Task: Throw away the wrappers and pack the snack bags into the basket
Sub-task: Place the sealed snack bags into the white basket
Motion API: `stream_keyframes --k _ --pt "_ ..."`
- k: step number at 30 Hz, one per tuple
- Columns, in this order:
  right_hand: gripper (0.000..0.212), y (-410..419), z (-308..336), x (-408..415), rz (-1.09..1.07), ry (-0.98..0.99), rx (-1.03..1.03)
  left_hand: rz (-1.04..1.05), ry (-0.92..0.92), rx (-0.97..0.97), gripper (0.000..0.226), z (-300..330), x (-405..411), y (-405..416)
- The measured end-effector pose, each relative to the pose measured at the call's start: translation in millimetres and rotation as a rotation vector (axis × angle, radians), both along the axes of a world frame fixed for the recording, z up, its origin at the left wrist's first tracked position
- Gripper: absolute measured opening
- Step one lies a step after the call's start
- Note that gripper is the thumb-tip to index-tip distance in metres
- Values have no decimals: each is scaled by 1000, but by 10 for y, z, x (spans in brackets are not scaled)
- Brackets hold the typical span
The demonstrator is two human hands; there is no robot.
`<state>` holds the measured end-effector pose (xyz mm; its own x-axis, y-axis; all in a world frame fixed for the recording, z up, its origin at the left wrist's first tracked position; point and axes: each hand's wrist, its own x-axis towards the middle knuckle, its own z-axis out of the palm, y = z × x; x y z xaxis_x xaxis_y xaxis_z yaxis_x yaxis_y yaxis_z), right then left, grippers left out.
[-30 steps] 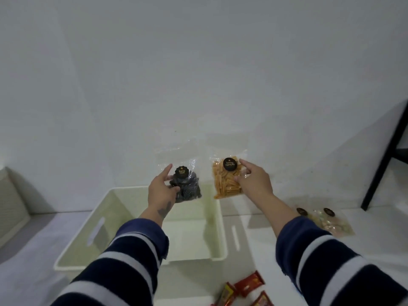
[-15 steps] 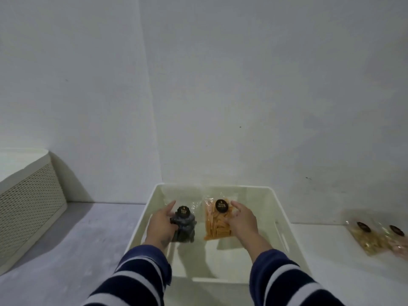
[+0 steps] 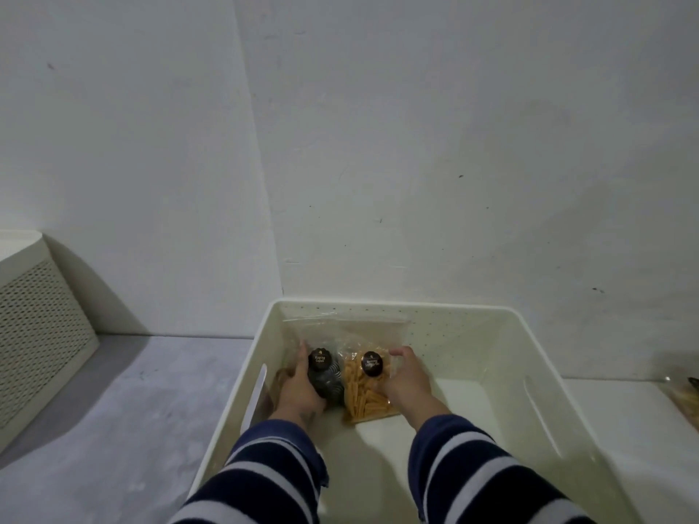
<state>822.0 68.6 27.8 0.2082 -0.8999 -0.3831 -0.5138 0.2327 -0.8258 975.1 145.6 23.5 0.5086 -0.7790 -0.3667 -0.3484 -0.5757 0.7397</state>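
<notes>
Both my hands are down inside the cream plastic basket [image 3: 491,319], near its far left corner. My left hand [image 3: 297,387] grips a clear bag of dark swirled snacks [image 3: 327,380] with a round black label. Beside it, my right hand [image 3: 406,383] holds a clear bag of orange stick snacks [image 3: 361,395], also with a black label. The two bags stand side by side, touching, leaning towards the basket's back wall. Their lower ends rest on or close to the basket floor.
A cream perforated bin [image 3: 38,334] stands at the left against the wall. Another clear snack bag [image 3: 686,400] lies on the white surface at the right edge. The wall rises directly behind the basket. Grey surface spreads left of the basket.
My hands have lowered both bags from above the basket down into it and towards its back left corner. The view has shifted left, so the red wrappers are out of sight.
</notes>
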Motion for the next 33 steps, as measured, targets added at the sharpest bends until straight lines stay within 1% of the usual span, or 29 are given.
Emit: stream_keyframes --k 2,4,5,7,9,10,13,16,18,22,25,29,33 --pt "65 3 47 -19 23 9 4 -7 -50 15 107 6 39 -12" --pt "70 36 168 -87 63 63 1 -36 -123 41 97 90 40 3" --pt "70 64 237 -141 97 111 -7 -53 -162 54 89 154 20 24" --pt "67 145 384 -284 186 225 -46 -93 -251 86 66 316 -53 98" --pt "60 249 558 -470 276 310 -112 -166 -313 93 47 492 -176 184" --pt "56 310 663 -571 312 334 -147 -220 -321 84 46 579 -257 218" --pt "45 495 992 -913 376 383 -267 -389 -292 83 54 860 -582 303" --pt "40 614 1261 -1301 374 420 -359 -532 -308 66 52 1105 -994 314" --pt "39 664 1391 -1636 327 441 -386 -597 -350 20 49 1244 -1349 296" --pt "37 667 1504 -2357 238 465 -390 -685 -364 -89 45 1417 -2135 196" --pt "36 568 1529 -2933 198 506 -381 -737 -363 -120 43 1484 -2724 64" --pt "36 315 1500 -3688 166 503 -346 -782 -389 -105 44 1490 -3433 -173" --pt "36 0 1359 -4402 165 494 -292 -788 -382 -42 44 1348 -4071 -506"
